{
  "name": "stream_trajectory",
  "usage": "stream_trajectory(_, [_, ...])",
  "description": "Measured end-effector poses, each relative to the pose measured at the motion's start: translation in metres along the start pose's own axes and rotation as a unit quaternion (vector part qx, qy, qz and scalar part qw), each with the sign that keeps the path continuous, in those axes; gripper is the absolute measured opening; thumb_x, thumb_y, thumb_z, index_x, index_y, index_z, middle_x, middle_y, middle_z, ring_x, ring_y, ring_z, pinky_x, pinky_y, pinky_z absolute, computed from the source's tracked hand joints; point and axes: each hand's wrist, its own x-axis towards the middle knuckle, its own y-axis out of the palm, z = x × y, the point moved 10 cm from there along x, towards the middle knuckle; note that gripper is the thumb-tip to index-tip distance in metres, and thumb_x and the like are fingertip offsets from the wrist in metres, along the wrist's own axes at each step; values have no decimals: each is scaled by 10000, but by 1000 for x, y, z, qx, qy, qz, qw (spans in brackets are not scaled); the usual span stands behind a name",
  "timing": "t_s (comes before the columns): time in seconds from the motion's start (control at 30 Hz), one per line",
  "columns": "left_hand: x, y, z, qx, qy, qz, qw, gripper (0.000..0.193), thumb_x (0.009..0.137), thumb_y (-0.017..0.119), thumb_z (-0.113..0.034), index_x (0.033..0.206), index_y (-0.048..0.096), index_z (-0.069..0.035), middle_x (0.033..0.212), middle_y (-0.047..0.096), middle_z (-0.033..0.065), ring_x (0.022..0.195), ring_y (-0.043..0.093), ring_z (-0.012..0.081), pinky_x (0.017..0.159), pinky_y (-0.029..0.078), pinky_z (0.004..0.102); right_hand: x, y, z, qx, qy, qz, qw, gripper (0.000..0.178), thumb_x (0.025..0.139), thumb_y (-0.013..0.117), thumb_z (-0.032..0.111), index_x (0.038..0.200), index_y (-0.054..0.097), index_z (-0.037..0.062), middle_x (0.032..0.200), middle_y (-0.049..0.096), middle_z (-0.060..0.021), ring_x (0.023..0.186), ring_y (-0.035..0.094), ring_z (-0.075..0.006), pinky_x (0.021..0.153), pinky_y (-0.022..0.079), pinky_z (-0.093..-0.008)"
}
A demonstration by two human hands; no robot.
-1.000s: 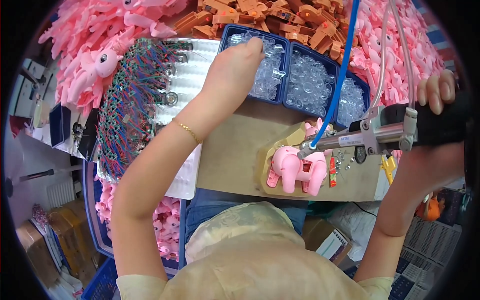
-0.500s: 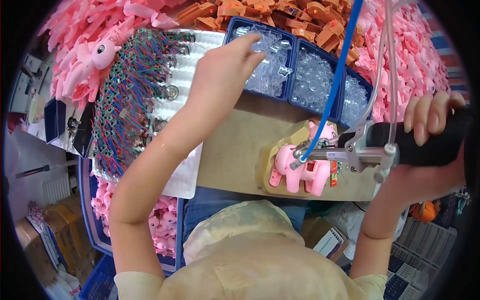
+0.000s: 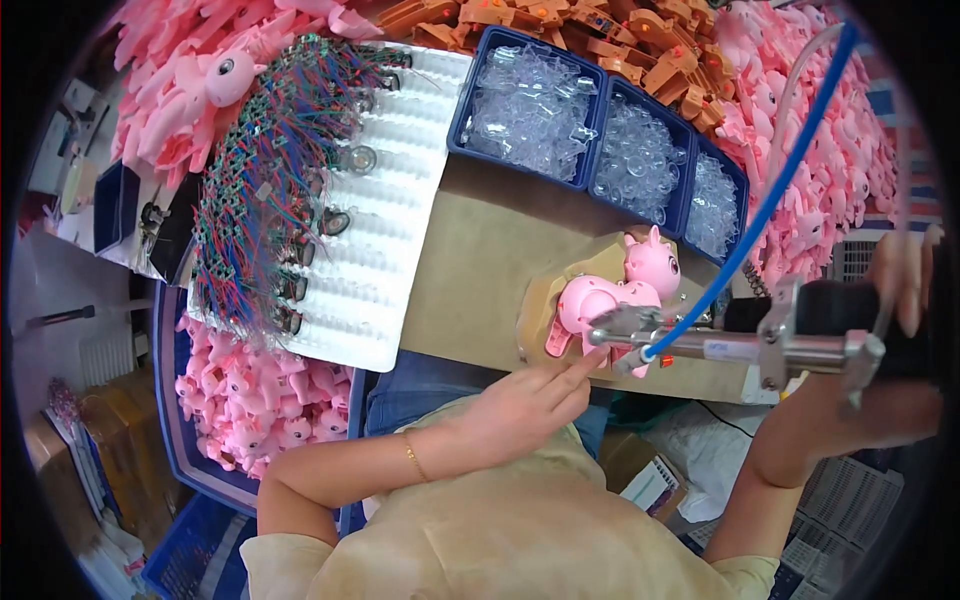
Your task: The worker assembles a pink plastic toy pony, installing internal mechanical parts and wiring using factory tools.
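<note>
A pink toy pony (image 3: 653, 262) lies in a tan shaped holder (image 3: 535, 310) on the board, its head toward the far right. My left hand (image 3: 535, 410) is at the pony's near side, index finger stretched up to its legs, close beside the metal tip of the tool. The other fingers are bent, and nothing shows in them. My right hand (image 3: 900, 285), partly blurred and cut by the dark rim, is wrapped round the black body of a power tool with a metal barrel (image 3: 735, 348). The barrel lies across the pony, hiding part of its body.
Blue bins (image 3: 525, 115) of clear plastic parts stand beyond the pony. Wired circuit boards (image 3: 270, 190) lie on a white ridged tray (image 3: 390, 260) at left. Pink pieces and orange-brown parts (image 3: 650, 55) are heaped behind. A blue hose (image 3: 765, 210) crosses above the board.
My left hand has come down from over the clear-parts bin to the pony. The tool has shifted slightly toward me over the pony, still in my right hand. My view has turned a little.
</note>
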Motion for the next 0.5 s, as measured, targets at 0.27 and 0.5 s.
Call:
stream_trajectory(0.27, [-4,5,-7,56,-2,-2,998,253,701,554,-76,926,503,25,1354,347,259,871,548,212,733,477,307,-25,-26,-2,-238,-82,-56,966,674,844,405,582,1170,432,-7,742,500,-77,523,456,-156,535,406,-287])
stream_trajectory(0.5, [-5,-2,-6,65,-9,15,998,271,706,555,-67,953,529,41,1293,437,218,771,567,194,658,478,292,-15,-10,-22,-125,-38,56,990,499,866,505,381,1175,467,-9,779,499,-31,599,486,-119,575,394,-250])
